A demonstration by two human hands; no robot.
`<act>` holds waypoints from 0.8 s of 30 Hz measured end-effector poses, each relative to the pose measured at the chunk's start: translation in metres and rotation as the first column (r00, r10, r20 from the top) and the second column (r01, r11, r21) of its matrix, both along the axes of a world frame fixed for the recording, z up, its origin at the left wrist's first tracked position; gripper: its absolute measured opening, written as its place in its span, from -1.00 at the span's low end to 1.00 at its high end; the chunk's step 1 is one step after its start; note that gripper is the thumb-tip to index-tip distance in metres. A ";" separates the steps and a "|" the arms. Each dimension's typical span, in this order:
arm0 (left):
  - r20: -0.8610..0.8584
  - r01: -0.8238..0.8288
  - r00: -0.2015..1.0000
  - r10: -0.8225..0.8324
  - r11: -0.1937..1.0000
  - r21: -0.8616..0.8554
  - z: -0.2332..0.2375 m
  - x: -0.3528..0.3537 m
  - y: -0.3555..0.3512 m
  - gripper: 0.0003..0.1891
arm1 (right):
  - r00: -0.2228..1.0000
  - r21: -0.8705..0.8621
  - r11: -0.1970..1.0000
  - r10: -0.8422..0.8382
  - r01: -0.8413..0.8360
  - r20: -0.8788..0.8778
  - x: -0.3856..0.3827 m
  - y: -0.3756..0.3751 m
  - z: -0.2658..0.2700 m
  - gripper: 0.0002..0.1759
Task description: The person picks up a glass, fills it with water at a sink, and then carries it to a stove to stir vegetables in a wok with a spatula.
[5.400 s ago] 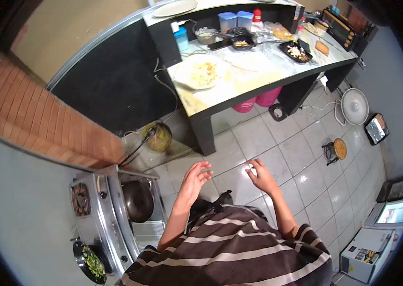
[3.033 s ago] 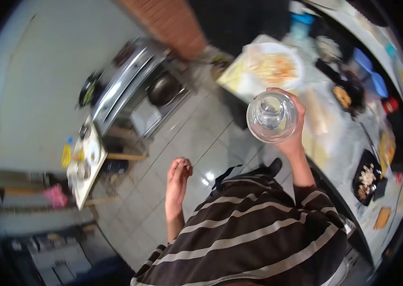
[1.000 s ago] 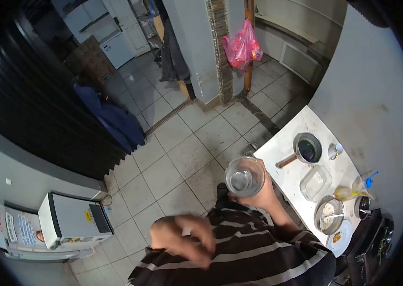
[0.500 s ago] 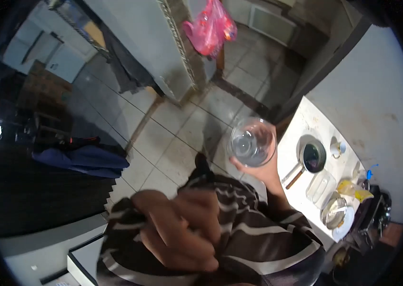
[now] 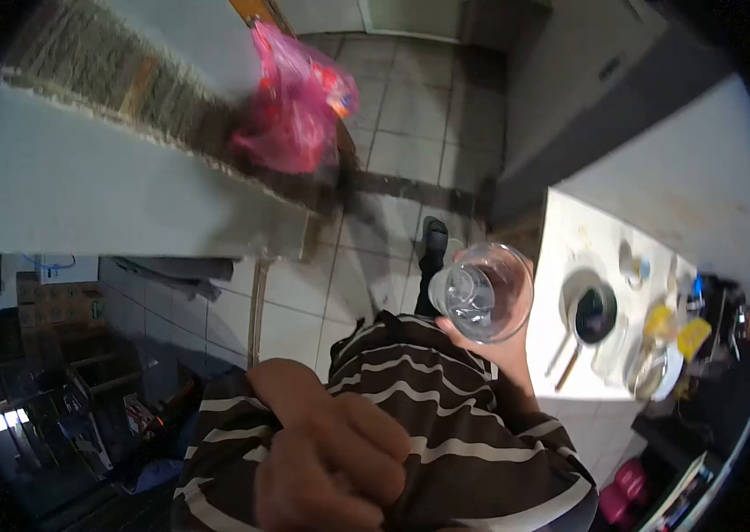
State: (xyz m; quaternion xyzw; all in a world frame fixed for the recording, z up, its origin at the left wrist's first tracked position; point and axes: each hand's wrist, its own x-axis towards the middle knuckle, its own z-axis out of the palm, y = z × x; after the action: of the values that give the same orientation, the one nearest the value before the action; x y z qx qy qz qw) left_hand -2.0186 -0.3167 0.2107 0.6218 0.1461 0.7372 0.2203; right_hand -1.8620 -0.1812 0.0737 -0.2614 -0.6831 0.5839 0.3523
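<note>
My right hand [image 5: 512, 350] is wrapped round a clear glass vessel [image 5: 486, 293], seen from above with its wide round rim facing up. The fingers show behind and below the glass. In front of the striped shirt [image 5: 455, 461], my left hand [image 5: 339, 461] hovers with its fingers curled in. Some blur lies over it, and whether anything is inside the fingers is hidden.
On the right, a white counter [image 5: 561, 239] bears a dark pan [image 5: 595, 315], a cup [image 5: 634, 269] and a yellow packet [image 5: 661, 321]. A pink bag [image 5: 291, 115] hangs at a wall edge [image 5: 171, 115]. Tiled floor [image 5: 410, 115] runs ahead through a passage.
The view has turned and moved forward, so the pink bag and wall edge look larger and further left. The glass remains in my right hand. My left hand appears slightly lower, still curled.
</note>
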 end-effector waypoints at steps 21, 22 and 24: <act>-0.195 -0.610 0.540 0.819 0.222 -0.761 -0.179 -0.391 0.459 -0.83 | 0.946 0.062 0.944 0.323 -0.324 0.020 -0.436 0.525 0.016 -0.04; -0.158 -0.585 0.528 0.834 0.222 -0.780 -0.175 -0.410 0.481 -0.85 | 0.941 0.103 0.935 0.338 -0.339 0.026 -0.460 0.541 0.019 -0.05; -0.115 -0.564 0.486 0.866 0.211 -0.799 -0.163 -0.455 0.520 -0.86 | 0.929 0.211 0.906 0.370 -0.368 0.029 -0.505 0.575 0.022 -0.08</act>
State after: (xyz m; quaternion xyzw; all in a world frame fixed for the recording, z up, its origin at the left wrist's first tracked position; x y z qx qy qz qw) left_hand -2.4734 0.2029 0.0473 0.1755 0.6691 0.7149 0.1021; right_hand -2.3669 0.3937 0.0961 -0.0849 -0.7765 0.5650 0.2657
